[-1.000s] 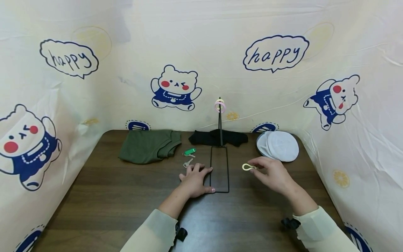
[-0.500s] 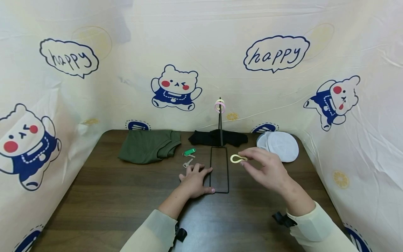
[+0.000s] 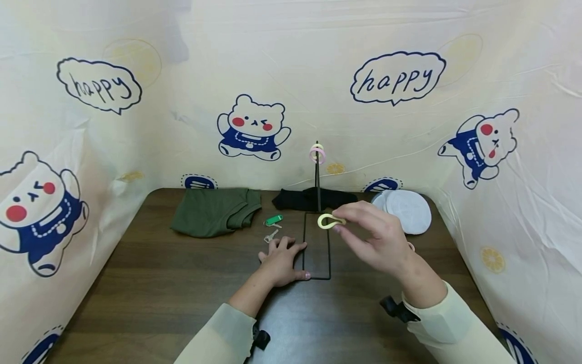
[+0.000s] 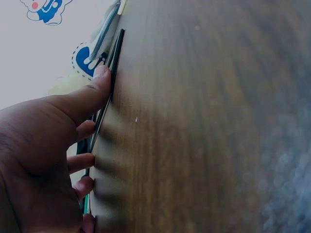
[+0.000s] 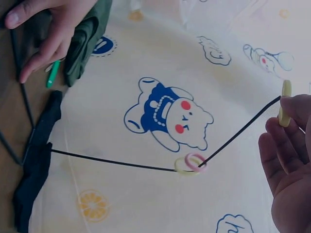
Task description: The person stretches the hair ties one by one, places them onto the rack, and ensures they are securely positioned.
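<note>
My right hand [image 3: 382, 240] pinches a pale yellow hair tie [image 3: 320, 222] between thumb and fingertips, above the right side of the stand's base. In the right wrist view, this hair tie [image 5: 286, 90] is by the free tip of the stand's black arm [image 5: 243, 130]; whether they touch I cannot tell. On that arm hang a pink hair tie [image 5: 204, 167] and a yellow one [image 5: 177, 166]. Spread over the left edge of the black wire base [image 3: 329, 253], my left hand [image 3: 284, 260] touches the frame with thumb and a fingertip, the other fingers loosely bent.
Folded dark green cloth [image 3: 209, 212] lies at the back left, black cloth [image 3: 295, 199] behind the base. Near the left fingers are a green key tag [image 3: 274, 220] and a key [image 3: 271, 236]. A white round fabric item [image 3: 409, 212] sits back right; something pink [image 3: 411, 246] peeks past the right wrist.
My right hand has moved left with the yellow hair tie, from right of the base to above its right side. My left hand stays on the base.
</note>
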Tool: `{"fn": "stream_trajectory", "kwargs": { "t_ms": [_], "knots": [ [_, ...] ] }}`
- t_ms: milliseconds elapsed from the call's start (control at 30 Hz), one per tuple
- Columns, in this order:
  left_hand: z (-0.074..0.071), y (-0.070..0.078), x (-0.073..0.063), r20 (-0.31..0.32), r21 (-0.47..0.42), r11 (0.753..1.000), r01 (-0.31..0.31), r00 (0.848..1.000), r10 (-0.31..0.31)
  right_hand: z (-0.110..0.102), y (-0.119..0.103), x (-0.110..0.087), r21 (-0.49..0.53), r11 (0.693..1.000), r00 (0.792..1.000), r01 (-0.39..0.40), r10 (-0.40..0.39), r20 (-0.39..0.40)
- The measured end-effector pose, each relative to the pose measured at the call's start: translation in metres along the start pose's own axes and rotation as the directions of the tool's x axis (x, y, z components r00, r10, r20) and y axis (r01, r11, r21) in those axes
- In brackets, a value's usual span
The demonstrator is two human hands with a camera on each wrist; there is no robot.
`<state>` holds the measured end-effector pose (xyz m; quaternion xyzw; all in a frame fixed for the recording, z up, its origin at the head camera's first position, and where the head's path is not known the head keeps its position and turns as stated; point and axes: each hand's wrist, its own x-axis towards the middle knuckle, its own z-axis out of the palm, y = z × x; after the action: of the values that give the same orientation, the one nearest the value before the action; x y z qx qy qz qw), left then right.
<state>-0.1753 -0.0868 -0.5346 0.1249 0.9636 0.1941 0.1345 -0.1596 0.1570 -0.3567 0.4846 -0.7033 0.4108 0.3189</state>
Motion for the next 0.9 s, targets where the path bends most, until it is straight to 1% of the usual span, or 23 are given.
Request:
{"fn": "stream_trajectory", "kwargs": {
  "t_ms": [100, 200, 433, 633, 733, 900],
  "knots": [
    [0.0, -0.001, 0.0, 0.001, -0.002, 1.0, 0.0, 1.0, 0.0, 0.0, -0.001, 0.006, -0.008, 1.0, 1.0, 0.024, -0.024, -0.018],
    [0.0, -0.001, 0.0, 0.002, -0.001, 1.0, 0.0, 1.0, 0.0, 0.001, 0.0, 0.01, -0.029, 0.999, 0.999, 0.025, -0.026, -0.025],
    [0.0, -0.001, 0.0, 0.003, 0.004, 1.0, 0.003, 1.0, -0.003, 0.006, 0.008, 0.011, -0.061, 0.998, 1.0, -0.023, 0.022, -0.007],
    [-0.002, 0.001, 0.0, 0.007, 0.005, 1.0, 0.001, 1.0, -0.001, 0.012, 0.02, 0.013, -0.121, 0.992, 0.999, -0.048, 0.046, -0.022],
    [-0.002, 0.001, 0.0, 0.01, 0.009, 1.0, 0.001, 1.0, -0.001, 0.015, 0.026, 0.015, -0.139, 0.987, 0.996, -0.086, 0.083, -0.03],
    [-0.002, 0.001, 0.0, 0.01, 0.009, 1.0, 0.0, 1.0, 0.0, 0.02, 0.038, 0.02, -0.149, 0.973, 0.984, -0.177, 0.175, -0.028]
  ]
}}
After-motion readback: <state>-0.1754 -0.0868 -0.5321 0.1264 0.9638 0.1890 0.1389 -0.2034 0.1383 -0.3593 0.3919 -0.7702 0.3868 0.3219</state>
